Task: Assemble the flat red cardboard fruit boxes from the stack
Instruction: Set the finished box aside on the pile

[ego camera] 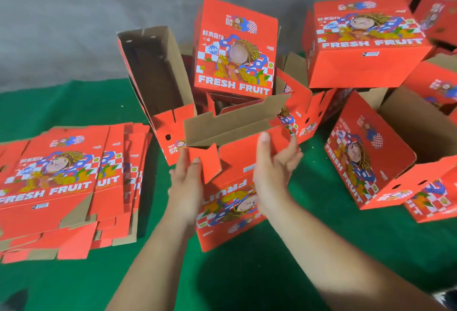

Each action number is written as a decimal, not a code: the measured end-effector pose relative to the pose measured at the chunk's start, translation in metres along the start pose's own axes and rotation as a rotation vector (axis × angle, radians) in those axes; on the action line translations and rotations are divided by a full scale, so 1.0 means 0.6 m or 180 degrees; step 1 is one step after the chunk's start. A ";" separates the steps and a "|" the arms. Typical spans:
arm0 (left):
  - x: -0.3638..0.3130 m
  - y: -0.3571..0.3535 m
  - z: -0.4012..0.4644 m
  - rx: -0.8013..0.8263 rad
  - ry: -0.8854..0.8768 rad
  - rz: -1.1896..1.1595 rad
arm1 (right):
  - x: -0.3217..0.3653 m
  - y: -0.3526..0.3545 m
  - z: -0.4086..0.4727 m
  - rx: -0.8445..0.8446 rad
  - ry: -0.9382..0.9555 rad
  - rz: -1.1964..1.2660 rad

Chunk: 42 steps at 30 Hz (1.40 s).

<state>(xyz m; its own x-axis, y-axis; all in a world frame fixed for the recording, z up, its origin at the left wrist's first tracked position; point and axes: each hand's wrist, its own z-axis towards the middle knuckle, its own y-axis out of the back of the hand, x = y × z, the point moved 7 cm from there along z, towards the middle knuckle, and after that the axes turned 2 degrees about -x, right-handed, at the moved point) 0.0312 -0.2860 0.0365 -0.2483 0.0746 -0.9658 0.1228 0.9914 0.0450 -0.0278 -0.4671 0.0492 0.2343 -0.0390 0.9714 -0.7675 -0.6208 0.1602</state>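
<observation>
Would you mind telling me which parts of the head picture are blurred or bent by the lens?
In the head view, the assembled boxes at the upper right smear with motion blur; the wide-angle lens bows the stack of flat boxes at the left edge; the half-built box and both hands, left and right, read fairly sharp under soft, even light.

Single head cam, looks fwd and down, close over green cloth [247,273] w/ red boxes [235,48].
</observation>
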 end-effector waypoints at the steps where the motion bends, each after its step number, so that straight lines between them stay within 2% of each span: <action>1: -0.007 -0.021 -0.014 0.0140 -0.0004 -0.0114 | 0.001 -0.023 -0.014 0.0320 -0.0013 -0.0017; 3: -0.014 -0.055 -0.036 0.0384 0.0006 -0.0378 | 0.002 -0.059 -0.048 0.0812 0.0033 0.0066; 6: 0.007 -0.055 -0.036 0.0375 0.0137 -0.0569 | 0.001 -0.078 -0.063 0.1180 0.0063 0.0493; 10: -0.002 -0.074 -0.065 0.0855 0.0082 -0.0447 | 0.005 -0.077 -0.070 0.1434 0.0697 0.0469; 13: -0.016 -0.097 -0.090 0.1081 -0.0314 -0.0123 | 0.004 -0.076 -0.096 0.1871 0.0878 0.0443; 17: -0.004 -0.110 -0.092 0.1241 -0.0230 -0.0135 | 0.016 -0.027 -0.097 0.1457 0.0951 0.1017; 24: 0.015 -0.114 -0.090 0.0751 -0.0336 -0.0422 | -0.009 -0.005 -0.102 0.1235 0.0472 0.1917; 30: 0.030 -0.082 -0.071 0.0616 -0.0604 -0.0445 | -0.014 0.032 -0.074 0.0966 0.0341 0.1893; 33: 0.018 -0.008 -0.027 0.0008 -0.0806 -0.0271 | 0.010 0.079 -0.025 0.0931 0.0490 0.1608; 36: 0.000 0.071 0.019 -0.0516 -0.1025 -0.0477 | 0.023 0.151 0.028 0.0706 0.0588 0.1439; 38: 0.002 0.101 0.042 -0.0529 -0.1047 -0.0546 | 0.019 0.201 0.056 0.0468 0.0607 0.1352; 42: 0.030 0.123 0.065 -0.0219 -0.0897 -0.0371 | 0.008 0.242 0.101 0.0020 0.0661 0.0866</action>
<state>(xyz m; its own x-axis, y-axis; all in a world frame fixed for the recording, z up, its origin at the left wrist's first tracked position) 0.0734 -0.2158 0.0121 0.0205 -0.0632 -0.9978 0.0413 0.9972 -0.0623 -0.1017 -0.6046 0.0667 -0.1054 -0.0440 0.9935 -0.7814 -0.6143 -0.1101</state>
